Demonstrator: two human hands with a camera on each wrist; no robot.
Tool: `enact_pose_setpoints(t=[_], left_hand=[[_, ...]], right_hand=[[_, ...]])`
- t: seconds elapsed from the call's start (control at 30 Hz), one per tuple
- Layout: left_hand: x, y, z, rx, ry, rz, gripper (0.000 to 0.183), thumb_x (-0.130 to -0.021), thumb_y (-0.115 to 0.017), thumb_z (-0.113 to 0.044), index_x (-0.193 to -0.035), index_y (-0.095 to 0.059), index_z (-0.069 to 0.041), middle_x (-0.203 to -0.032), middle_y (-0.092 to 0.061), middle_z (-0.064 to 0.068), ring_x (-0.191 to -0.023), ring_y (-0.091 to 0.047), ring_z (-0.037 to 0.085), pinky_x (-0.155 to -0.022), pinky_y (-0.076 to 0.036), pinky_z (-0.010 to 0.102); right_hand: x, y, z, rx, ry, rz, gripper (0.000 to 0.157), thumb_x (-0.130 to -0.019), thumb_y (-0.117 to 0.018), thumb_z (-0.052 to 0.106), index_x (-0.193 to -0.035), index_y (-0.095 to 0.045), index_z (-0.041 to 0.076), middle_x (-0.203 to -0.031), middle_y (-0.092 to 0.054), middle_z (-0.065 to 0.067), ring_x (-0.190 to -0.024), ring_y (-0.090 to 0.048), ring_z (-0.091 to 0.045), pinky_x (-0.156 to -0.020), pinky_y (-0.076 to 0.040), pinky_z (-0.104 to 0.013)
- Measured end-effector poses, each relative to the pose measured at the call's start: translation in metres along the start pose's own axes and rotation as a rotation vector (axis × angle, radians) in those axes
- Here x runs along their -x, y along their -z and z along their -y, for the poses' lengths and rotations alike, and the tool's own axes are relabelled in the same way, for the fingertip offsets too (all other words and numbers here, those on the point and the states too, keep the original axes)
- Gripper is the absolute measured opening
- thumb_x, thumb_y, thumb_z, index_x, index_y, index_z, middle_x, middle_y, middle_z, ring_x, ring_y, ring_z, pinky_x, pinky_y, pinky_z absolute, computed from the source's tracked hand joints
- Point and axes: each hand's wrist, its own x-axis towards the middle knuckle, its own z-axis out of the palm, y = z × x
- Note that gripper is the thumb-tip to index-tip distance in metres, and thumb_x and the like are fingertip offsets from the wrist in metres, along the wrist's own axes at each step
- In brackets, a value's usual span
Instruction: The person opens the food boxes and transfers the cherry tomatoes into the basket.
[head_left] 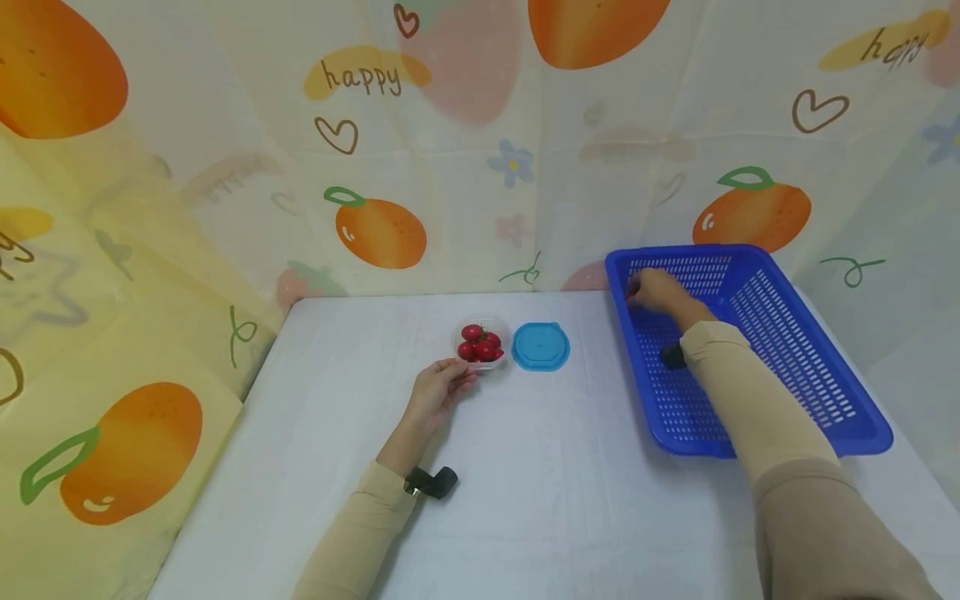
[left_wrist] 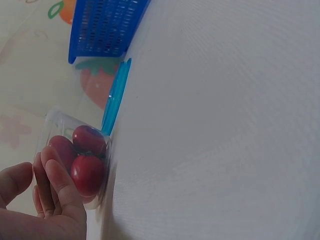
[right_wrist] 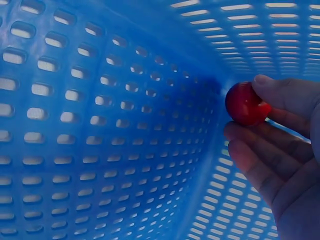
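A small clear plastic container (head_left: 455,337) holds several red cherry tomatoes (head_left: 483,343) with bits of green stem. My left hand (head_left: 441,385) is at its near side. In the left wrist view, the extended fingers (left_wrist: 65,187) rest against the clear wall, and the thumb stands apart. Inside the far left corner of a blue perforated basket (head_left: 647,417), my right hand (head_left: 660,293) pinches a single cherry tomato (right_wrist: 245,104) between thumb and fingers. The right wrist view shows that tomato held up near the basket's corner.
A round blue lid (head_left: 542,347) lies flat just right of the container. The basket takes up the table's right side. White cloth covers the table (head_left: 330,400), and a fruit-printed curtain (head_left: 465,167) hangs behind it.
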Motion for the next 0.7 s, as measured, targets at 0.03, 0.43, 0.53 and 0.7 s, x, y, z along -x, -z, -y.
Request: enact_pose_setpoints(t=[0.03,0.43,0.53,0.7], left_hand=[[0.000,0.000,0.000,0.000,0.004,-0.002,0.019,-0.095,-0.058,-0.007,-0.113,-0.055,0.000,-0.089,-0.071,0.002,-0.079,-0.068,0.009,-0.077,-0.058,0.019],[-0.001,0.000,0.001,-0.008,0.024,-0.004,0.024,-0.095,-0.058,-0.007,-0.117,-0.054,0.001,-0.089,-0.070,0.001,-0.080,-0.068,0.009,-0.076,-0.058,0.018],[-0.001,0.000,0.001,-0.001,0.025,-0.008,0.022,-0.095,-0.058,-0.007,-0.116,-0.055,0.000,-0.089,-0.070,0.002,-0.080,-0.068,0.009,-0.076,-0.058,0.018],[-0.001,0.000,-0.001,0.006,0.021,-0.014,0.021,-0.095,-0.058,-0.007,-0.115,-0.055,0.000,-0.089,-0.071,0.002,-0.080,-0.069,0.009,-0.077,-0.058,0.019]], right_hand=[[0.000,-0.001,0.000,-0.004,-0.003,0.002,0.022,-0.085,-0.066,0.006,-0.099,-0.067,-0.010,-0.095,-0.068,-0.025,-0.092,-0.062,-0.038,-0.088,-0.050,-0.053],[0.000,-0.012,-0.006,0.002,-0.056,0.047,0.029,-0.089,-0.063,0.008,-0.112,-0.063,-0.010,-0.110,-0.065,-0.029,-0.103,-0.063,-0.041,-0.094,-0.050,-0.055],[0.001,-0.011,-0.006,0.001,-0.038,0.042,0.029,-0.090,-0.063,0.007,-0.112,-0.063,-0.011,-0.110,-0.065,-0.030,-0.104,-0.062,-0.043,-0.094,-0.050,-0.055],[0.005,0.000,-0.001,-0.022,-0.049,0.036,0.033,-0.092,-0.059,0.010,-0.117,-0.062,-0.011,-0.118,-0.062,-0.032,-0.114,-0.057,-0.046,-0.101,-0.045,-0.058]])
